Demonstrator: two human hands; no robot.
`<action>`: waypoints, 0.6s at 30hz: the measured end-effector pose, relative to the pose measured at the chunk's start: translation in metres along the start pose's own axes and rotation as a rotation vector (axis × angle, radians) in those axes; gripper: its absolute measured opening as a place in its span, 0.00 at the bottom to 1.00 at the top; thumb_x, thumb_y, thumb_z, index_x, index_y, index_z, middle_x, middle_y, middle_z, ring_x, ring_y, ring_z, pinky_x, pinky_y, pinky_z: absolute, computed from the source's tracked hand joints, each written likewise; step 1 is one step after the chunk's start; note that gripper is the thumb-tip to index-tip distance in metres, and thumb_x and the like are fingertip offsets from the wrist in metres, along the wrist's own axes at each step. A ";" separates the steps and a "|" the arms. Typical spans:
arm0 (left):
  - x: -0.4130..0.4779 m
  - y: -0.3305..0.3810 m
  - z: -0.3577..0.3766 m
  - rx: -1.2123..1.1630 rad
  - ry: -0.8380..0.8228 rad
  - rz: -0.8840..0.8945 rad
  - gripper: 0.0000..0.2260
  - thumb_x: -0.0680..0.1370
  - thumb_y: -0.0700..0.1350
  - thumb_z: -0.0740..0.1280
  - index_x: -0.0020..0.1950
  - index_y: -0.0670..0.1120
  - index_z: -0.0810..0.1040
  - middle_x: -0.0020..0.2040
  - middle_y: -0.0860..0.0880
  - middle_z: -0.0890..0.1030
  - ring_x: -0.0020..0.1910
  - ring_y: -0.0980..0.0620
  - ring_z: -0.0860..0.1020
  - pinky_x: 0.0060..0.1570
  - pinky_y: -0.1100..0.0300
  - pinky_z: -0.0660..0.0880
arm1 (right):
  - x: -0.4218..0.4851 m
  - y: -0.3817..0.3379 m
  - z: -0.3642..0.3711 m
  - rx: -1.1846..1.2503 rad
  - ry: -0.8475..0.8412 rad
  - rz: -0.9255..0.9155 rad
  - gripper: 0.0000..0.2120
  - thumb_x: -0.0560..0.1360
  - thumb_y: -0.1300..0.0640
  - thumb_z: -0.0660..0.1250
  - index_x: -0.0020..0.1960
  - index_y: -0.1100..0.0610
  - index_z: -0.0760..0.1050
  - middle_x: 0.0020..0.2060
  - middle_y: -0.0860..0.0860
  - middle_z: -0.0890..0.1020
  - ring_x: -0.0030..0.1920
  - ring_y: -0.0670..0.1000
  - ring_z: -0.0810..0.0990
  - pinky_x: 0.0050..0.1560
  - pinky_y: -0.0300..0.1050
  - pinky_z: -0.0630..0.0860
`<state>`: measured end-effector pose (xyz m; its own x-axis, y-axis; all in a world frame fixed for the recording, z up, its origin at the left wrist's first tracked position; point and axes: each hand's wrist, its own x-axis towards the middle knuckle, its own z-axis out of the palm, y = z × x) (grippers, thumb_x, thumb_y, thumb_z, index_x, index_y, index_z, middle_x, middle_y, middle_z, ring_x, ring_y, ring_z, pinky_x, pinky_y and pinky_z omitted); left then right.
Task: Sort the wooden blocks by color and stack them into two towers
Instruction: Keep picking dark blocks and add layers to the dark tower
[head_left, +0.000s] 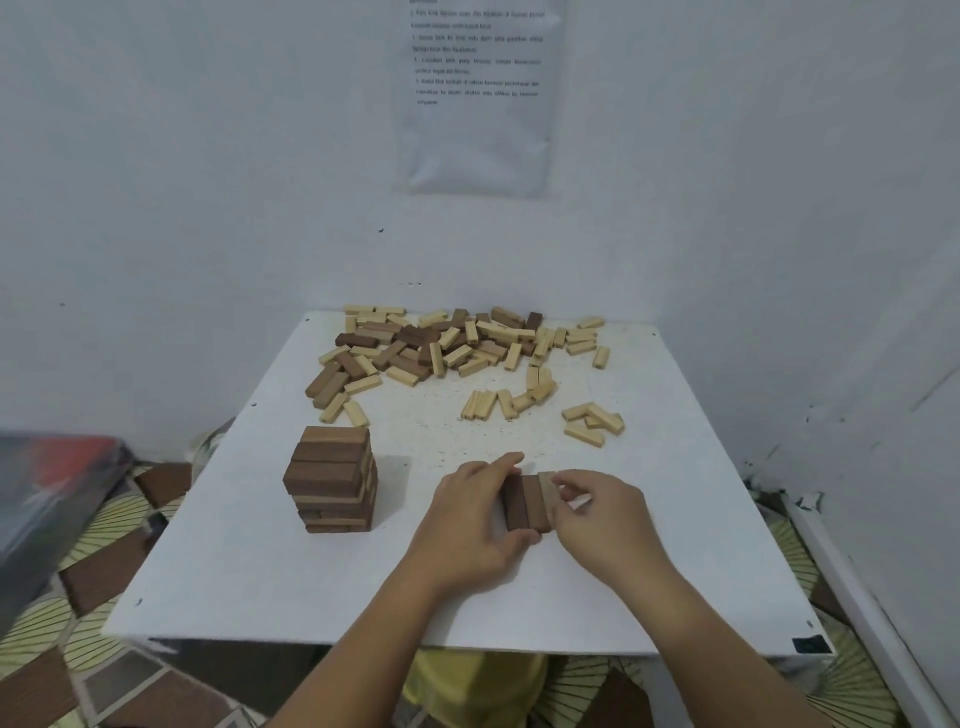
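Observation:
A tower of dark brown blocks (332, 480) stands on the left part of the white table (363, 587), several layers high. Near the table's middle, three brown blocks (525, 503) lie side by side between my hands. My left hand (470, 525) grips their left side, thumb at the near end and fingers over the far end. My right hand (597, 512) holds their right side with curled fingers. A mixed pile of light and dark blocks (441, 345) lies at the far edge. Loose light blocks (592, 423) are scattered to the right.
White walls close the table in at the back and right, with a printed sheet (478, 93) taped up. A dark box (47, 514) sits on the patterned floor at the left. A small group of light blocks (493, 404) lies mid-table.

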<state>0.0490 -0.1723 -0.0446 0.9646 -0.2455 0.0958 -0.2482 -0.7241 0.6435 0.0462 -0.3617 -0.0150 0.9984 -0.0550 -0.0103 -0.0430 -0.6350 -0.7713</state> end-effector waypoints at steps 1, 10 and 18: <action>0.000 0.000 -0.001 -0.009 -0.002 -0.006 0.38 0.72 0.62 0.72 0.79 0.65 0.58 0.71 0.57 0.70 0.70 0.52 0.67 0.70 0.51 0.68 | -0.001 0.000 -0.001 0.002 -0.020 -0.012 0.07 0.79 0.52 0.69 0.56 0.44 0.80 0.50 0.41 0.81 0.45 0.41 0.80 0.43 0.31 0.72; -0.001 0.000 -0.005 -0.077 -0.011 -0.056 0.37 0.70 0.62 0.74 0.76 0.66 0.61 0.66 0.63 0.72 0.68 0.56 0.67 0.69 0.51 0.70 | 0.010 0.001 -0.009 -0.053 -0.204 -0.046 0.29 0.71 0.67 0.69 0.69 0.47 0.75 0.52 0.42 0.79 0.40 0.40 0.80 0.38 0.29 0.71; 0.003 0.001 -0.015 -0.141 -0.082 -0.103 0.41 0.69 0.60 0.77 0.76 0.69 0.59 0.67 0.64 0.72 0.69 0.59 0.67 0.68 0.54 0.70 | 0.026 -0.004 -0.016 -0.155 -0.395 -0.165 0.41 0.70 0.62 0.75 0.77 0.40 0.66 0.62 0.37 0.75 0.38 0.40 0.79 0.42 0.38 0.78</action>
<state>0.0524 -0.1645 -0.0323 0.9725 -0.2304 -0.0344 -0.1280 -0.6519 0.7474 0.0713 -0.3728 -0.0021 0.9283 0.3354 -0.1607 0.1427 -0.7203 -0.6788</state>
